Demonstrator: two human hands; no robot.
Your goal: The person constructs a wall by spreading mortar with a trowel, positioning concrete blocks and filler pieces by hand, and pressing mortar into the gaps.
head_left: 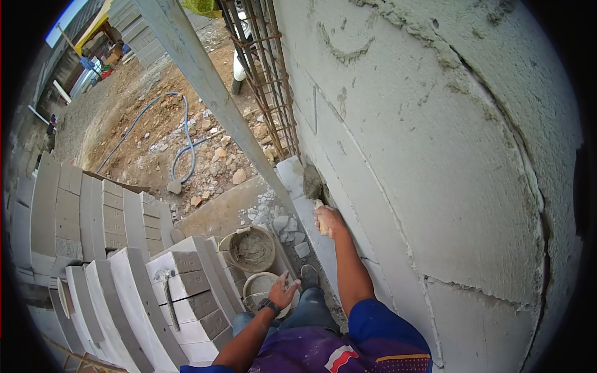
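Observation:
My right hand (327,222) is wrapped round the light handle of a trowel (313,183), whose mortar-covered blade lies at the foot of the block wall (373,155), over the pale blocks (290,176) there. My left hand (283,291), below a dark wristwatch, has its fingers apart and holds nothing. It hovers beside a smaller bucket (261,284). Just beyond that, a bucket (252,248) contains wet grey mortar.
Stacked blocks (183,292) fill the lower left. A long metal post (211,93) slants across the upper middle, beside a rusty rebar cage (266,74). Block rubble (281,222) lies near my foot. A blue hose (186,133) curls over the dirt.

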